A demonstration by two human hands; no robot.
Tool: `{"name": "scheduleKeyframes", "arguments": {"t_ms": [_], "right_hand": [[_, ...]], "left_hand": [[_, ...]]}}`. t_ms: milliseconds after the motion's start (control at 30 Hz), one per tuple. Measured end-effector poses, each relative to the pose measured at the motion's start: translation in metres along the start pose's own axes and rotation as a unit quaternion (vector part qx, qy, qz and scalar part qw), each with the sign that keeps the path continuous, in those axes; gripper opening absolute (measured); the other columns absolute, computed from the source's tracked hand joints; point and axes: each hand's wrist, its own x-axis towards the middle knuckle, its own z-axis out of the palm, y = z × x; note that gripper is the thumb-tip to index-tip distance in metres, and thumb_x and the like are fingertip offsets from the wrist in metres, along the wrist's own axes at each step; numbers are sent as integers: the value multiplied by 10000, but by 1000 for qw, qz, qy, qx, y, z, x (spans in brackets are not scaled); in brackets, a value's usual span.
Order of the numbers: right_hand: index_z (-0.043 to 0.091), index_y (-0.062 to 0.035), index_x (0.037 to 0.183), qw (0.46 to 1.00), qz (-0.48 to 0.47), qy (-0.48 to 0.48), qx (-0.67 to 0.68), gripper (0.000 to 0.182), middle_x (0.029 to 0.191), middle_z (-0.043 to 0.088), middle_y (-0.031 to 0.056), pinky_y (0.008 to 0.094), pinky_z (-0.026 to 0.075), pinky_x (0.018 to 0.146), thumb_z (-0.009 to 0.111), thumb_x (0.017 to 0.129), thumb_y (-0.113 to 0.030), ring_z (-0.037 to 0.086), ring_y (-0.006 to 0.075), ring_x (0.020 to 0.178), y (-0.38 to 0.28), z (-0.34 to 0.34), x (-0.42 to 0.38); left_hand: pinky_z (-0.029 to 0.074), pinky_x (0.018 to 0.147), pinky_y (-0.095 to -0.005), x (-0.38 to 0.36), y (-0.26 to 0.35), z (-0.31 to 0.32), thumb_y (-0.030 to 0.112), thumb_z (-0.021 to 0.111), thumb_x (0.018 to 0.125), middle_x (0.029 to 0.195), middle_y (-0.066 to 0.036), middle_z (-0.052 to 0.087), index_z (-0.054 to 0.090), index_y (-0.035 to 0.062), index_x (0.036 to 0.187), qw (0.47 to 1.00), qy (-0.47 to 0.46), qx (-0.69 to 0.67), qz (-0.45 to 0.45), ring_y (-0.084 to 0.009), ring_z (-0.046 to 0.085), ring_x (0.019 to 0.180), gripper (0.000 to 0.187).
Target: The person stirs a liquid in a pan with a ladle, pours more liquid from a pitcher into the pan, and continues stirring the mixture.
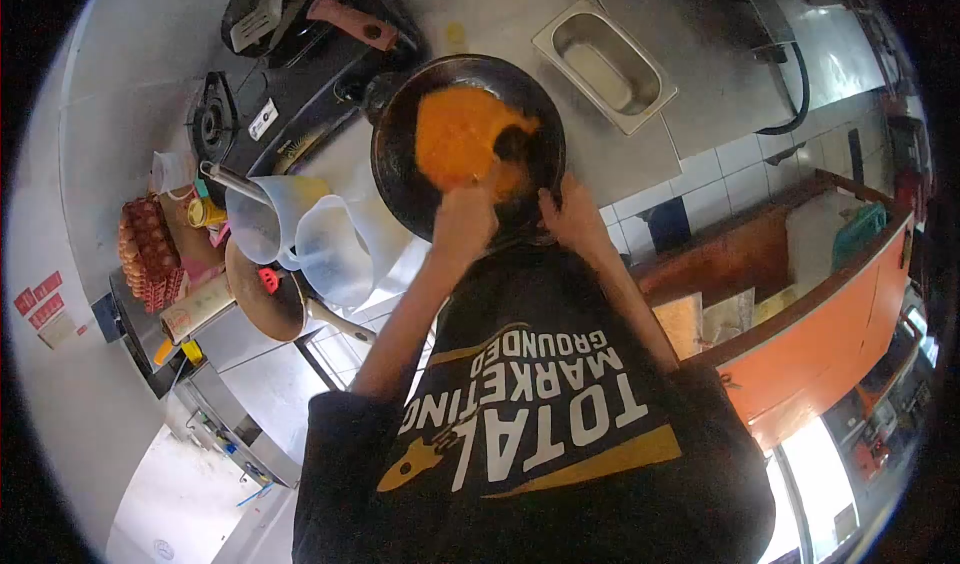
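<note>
A black pan (388,169) holds a flat orange mixture (450,129) with a dark patch, perhaps a utensil's head, at its right side. Over the near part of the pan, my left hand (467,226) is closed around what looks like a utensil handle reaching into the mixture; the handle is mostly hidden. My right hand (575,219) is at the near right rim of the pan, fingers bent against it. Whether it grips the rim or a cloth there is unclear.
An empty metal tray (605,69) lies right of the pan. To the left are translucent jugs (345,249), a second pan (262,299), egg trays (150,254) and a stove burner (212,119). Behind is a pink-handled pan (350,21). An orange-fronted cabinet (820,354) stands right.
</note>
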Motion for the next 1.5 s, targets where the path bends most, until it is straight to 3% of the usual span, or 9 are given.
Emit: {"name": "scheduleKeyframes", "arguments": {"t_ms": [133, 400, 533, 833, 933, 1033, 1133, 1400, 1500], "right_hand": [[524, 88, 953, 999, -33, 30, -25, 244, 830, 626, 330, 548, 491, 740, 579, 857, -129, 610, 506, 848, -6, -1, -1], [525, 99, 962, 999, 37, -4, -38, 298, 861, 608, 357, 561, 481, 760, 596, 851, -169, 595, 525, 860, 0, 3, 1], [522, 109, 970, 999, 2, 9, -33, 334, 864, 609, 356, 574, 471, 784, 594, 858, -197, 584, 541, 865, 3, 3, -2], [520, 99, 943, 999, -12, 10, -44, 310, 886, 609, 358, 567, 476, 781, 595, 864, -191, 597, 519, 881, 17, 8, 1], [515, 99, 909, 998, -56, 37, -9, 292, 858, 612, 353, 550, 490, 757, 591, 867, -179, 609, 509, 859, 18, 10, 2], [511, 94, 894, 999, 28, -19, -10, 285, 813, 613, 344, 534, 500, 727, 597, 865, -176, 618, 505, 829, 2, -2, 0], [512, 98, 902, 1000, -9, 12, -19, 290, 788, 614, 338, 530, 504, 718, 601, 862, -175, 622, 503, 811, 3, 3, -2], [524, 96, 945, 1000, -12, 11, -1, 287, 854, 617, 349, 543, 497, 765, 595, 859, -168, 615, 504, 859, 7, 6, -1], [529, 88, 962, 1000, 13, -2, -19, 294, 869, 622, 340, 548, 490, 785, 587, 866, -184, 612, 505, 867, 9, 7, 2]], "left_hand": [[545, 738, -484, 23, -37, -9, 20, 538, 814, 834, -262, 658, 477, 104, 1381, 997, 8, 57, -56, -419, 668, 798, 577], [519, 760, -507, -27, -35, -13, 34, 525, 830, 845, -275, 640, 660, 49, 1100, 997, 13, -73, -18, -445, 639, 837, 303], [478, 770, -527, -43, -4, -9, 57, 485, 878, 875, -277, 623, 635, 30, 1089, 992, -37, -118, -5, -462, 602, 871, 259], [486, 762, -532, 1, 6, 3, -4, 484, 850, 866, -303, 614, 596, 35, 1188, 988, 80, -115, 63, -463, 611, 884, 358], [500, 770, -511, -9, 0, -22, 25, 492, 845, 886, -274, 637, 625, 46, 1181, 986, 58, -150, 37, -454, 620, 860, 362], [499, 775, -514, -37, -5, -35, 13, 480, 835, 883, -271, 639, 626, 46, 1182, 992, 0, -127, -8, -448, 626, 855, 378], [499, 760, -518, -46, -9, -16, -9, 497, 828, 839, -295, 620, 594, 41, 1216, 995, -42, -93, 10, -447, 628, 877, 403], [488, 860, -487, -10, -25, -6, 47, 490, 869, 1009, -249, 648, 618, 30, 1189, 977, 54, -206, 7, -438, 616, 960, 345], [475, 855, -490, -36, -20, -29, 105, 494, 911, 959, -277, 642, 640, 62, 1177, 988, 30, -149, -38, -427, 617, 963, 306]]}}
